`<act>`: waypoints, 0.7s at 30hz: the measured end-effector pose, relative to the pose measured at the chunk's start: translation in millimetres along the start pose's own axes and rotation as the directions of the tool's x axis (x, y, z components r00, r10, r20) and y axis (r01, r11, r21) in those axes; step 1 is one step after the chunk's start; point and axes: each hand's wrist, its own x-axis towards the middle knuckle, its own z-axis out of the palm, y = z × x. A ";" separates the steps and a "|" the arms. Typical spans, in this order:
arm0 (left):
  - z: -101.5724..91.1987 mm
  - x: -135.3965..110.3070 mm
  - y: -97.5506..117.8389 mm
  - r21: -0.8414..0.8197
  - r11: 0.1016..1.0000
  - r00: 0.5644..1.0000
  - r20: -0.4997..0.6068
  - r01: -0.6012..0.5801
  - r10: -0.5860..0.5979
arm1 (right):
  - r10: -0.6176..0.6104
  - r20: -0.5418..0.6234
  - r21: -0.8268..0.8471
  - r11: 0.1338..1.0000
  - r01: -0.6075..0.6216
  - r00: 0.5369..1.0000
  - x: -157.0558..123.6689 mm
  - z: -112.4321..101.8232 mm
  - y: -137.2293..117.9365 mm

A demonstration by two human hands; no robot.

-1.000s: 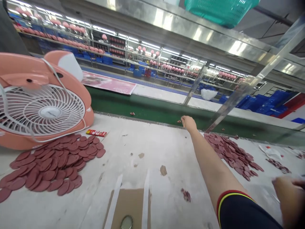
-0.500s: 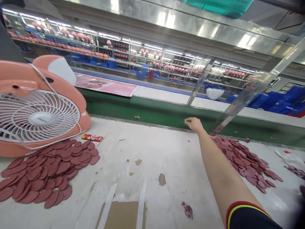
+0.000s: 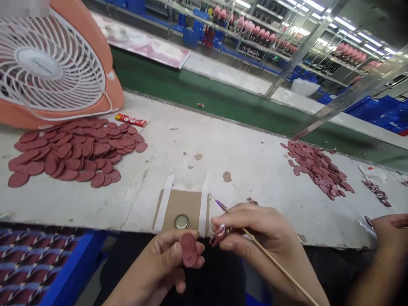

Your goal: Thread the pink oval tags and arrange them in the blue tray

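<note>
Between the thumb and fingers of my left hand point(image 3: 168, 259) is a flat, dark red oval piece point(image 3: 188, 250), its face turned up. A thin fine-tipped brush point(image 3: 270, 257), with a pale wooden handle and a purple section near the point, rests in my right hand point(image 3: 261, 238). Pinched by the same fingers is a small crumpled red and white scrap point(image 3: 219, 236). Both hands are just over the table's front edge, a short gap apart. Behind the left hand, a bottle cap point(image 3: 181, 221) lies on brown cardboard point(image 3: 183, 202) between white tape strips.
Heaps of red ovals lie left point(image 3: 79, 148) and right point(image 3: 318, 168). An orange fan point(image 3: 111, 80) stands at the left, beside a small red packet point(image 3: 130, 120). Beyond the table point(image 3: 178, 148) runs a green belt point(image 3: 153, 83). Another person's hand point(image 3: 387, 231) is at right.
My right hand has come back from the green belt to the front edge, now with brush and scrap showing. My left hand has entered view with the red oval. The view has tilted down.
</note>
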 end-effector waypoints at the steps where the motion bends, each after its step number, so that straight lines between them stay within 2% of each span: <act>1: -0.6 -0.8 -2.8 -0.007 1.000 1.000 -0.003 -0.005 0.005 | 0.026 -0.015 0.020 0.999 -0.026 1.000 -7.0 8.6 1.9; 4: -3.4 -1.6 -8.0 -0.023 1.000 1.000 0.026 -0.008 0.008 | 0.089 -0.065 0.076 0.994 -0.084 0.994 -17.2 22.3 10.9; 8: -8.4 0.7 -11.2 -0.033 0.999 0.997 0.078 0.022 -0.020 | 0.169 -0.072 0.111 0.981 -0.161 0.983 -21.5 26.9 16.5; 21: -12.1 8.0 -19.1 -0.047 0.997 0.995 0.079 0.061 -0.057 | 0.197 -0.032 -0.068 0.978 -0.199 0.980 -25.9 26.9 13.9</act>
